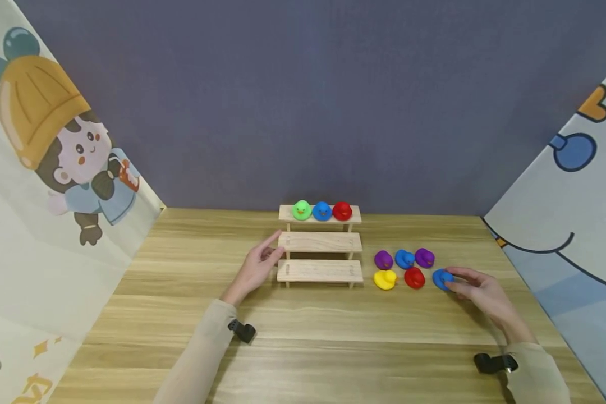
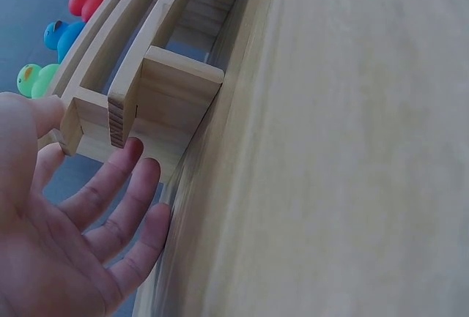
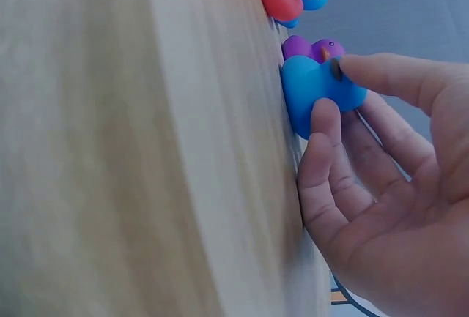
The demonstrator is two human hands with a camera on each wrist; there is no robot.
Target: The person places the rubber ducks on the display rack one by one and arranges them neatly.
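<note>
At the right end of the duck group, my right hand [image 1: 485, 294] pinches a blue rubber duck [image 3: 304, 90] between thumb and fingers, low over the tabletop. My left hand [image 1: 255, 269] is at the left side of a three-step wooden rack [image 1: 320, 242], its index finger extended and its thumb at the middle step's end. Across the top step stand a green duck [image 1: 301, 210], a blue duck [image 1: 322, 211] and a red duck [image 1: 342, 211]. The middle and bottom steps are bare wood.
Right of the rack, a yellow duck [image 1: 385, 279], a red duck [image 1: 414, 278], another blue duck [image 1: 405, 259] and two purple ducks [image 1: 383, 260] sit on the wooden table [image 1: 333, 320]. A dark backdrop [image 1: 313, 101] rises behind, with printed panels on both sides.
</note>
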